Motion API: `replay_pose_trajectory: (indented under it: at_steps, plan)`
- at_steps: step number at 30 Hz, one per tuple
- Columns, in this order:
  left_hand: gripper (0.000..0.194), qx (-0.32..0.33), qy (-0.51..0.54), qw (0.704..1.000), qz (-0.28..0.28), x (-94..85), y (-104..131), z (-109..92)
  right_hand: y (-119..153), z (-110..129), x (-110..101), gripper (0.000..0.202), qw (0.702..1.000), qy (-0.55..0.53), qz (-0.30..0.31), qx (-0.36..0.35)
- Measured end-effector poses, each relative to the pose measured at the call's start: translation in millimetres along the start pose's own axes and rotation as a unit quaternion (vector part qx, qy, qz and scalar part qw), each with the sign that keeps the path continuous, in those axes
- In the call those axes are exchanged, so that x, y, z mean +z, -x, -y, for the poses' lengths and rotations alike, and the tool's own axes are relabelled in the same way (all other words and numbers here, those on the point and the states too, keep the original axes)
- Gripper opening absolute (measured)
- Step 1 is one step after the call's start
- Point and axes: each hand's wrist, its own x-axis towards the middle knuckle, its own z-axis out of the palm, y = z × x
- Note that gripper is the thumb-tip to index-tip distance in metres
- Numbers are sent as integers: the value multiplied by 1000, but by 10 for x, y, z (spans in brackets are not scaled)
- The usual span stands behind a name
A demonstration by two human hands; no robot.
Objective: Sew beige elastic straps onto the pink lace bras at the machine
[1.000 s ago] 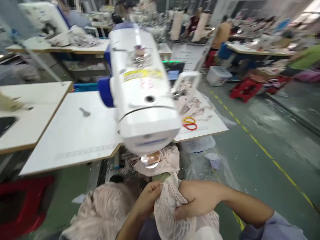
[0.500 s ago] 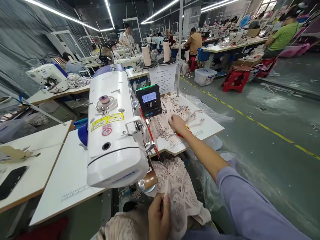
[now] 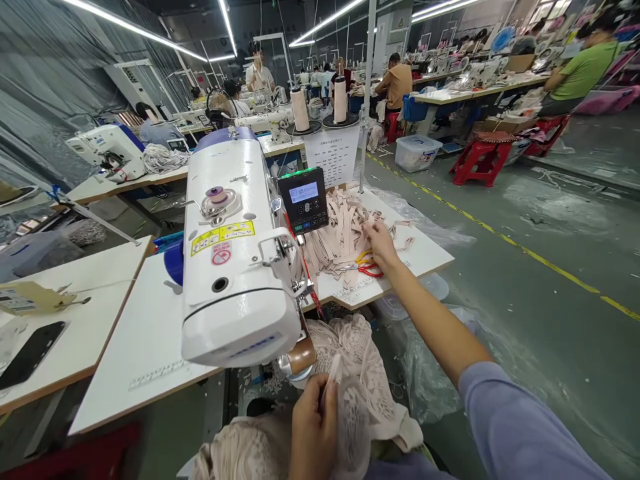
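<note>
My left hand (image 3: 316, 420) is closed, pinching the edge of a beige lace garment (image 3: 357, 360) that hangs below the sewing machine's front end. My right hand (image 3: 380, 243) reaches over the white table to a heap of beige fabric strips (image 3: 337, 230), its fingertips pinched on a strip at the heap's right side. Scissors (image 3: 367, 265) with red and yellow handles lie just below that hand, partly over the strips. The white sewing machine (image 3: 235, 267) stands left of both hands, its control panel (image 3: 303, 200) lit.
Two thread cones (image 3: 340, 100) stand behind the panel beside a metal pole (image 3: 367, 100). More beige lace cloth (image 3: 245, 450) lies near my lap. A black phone (image 3: 33, 353) rests on the left table. Red stools (image 3: 483, 158), a plastic bin (image 3: 417, 153) and seated workers are farther back.
My right hand has moved right across the heap, away from the strips near the panel, and the scissors now show more fully. My left hand keeps its hold on the lace garment.
</note>
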Motion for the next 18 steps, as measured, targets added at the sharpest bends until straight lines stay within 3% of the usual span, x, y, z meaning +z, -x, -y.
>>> replay_pose_trajectory:
  at_steps: [3,6,8,10,12,14,18]
  plan:
    - [33,51,-9,999,2,-12,-31,-112,353,65,-71,33,995,-77,64,30]
    - [29,139,-15,990,-5,-78,-33,-268,987,33,-26,39,968,-167,174,71]
    - [26,127,-21,992,-1,-151,-39,-354,1465,-12,62,37,880,-357,283,137]
    - [24,73,-26,997,25,-222,-52,-403,1870,-55,166,34,798,-473,327,184]
    - [24,34,-20,997,62,-272,-63,-415,2122,-92,249,30,764,-512,339,199]
    - [35,18,2,997,76,-294,-70,-412,2202,-136,275,30,774,-483,361,196]
    - [36,15,48,996,71,-302,-82,-428,2047,-252,179,40,836,-290,436,165]
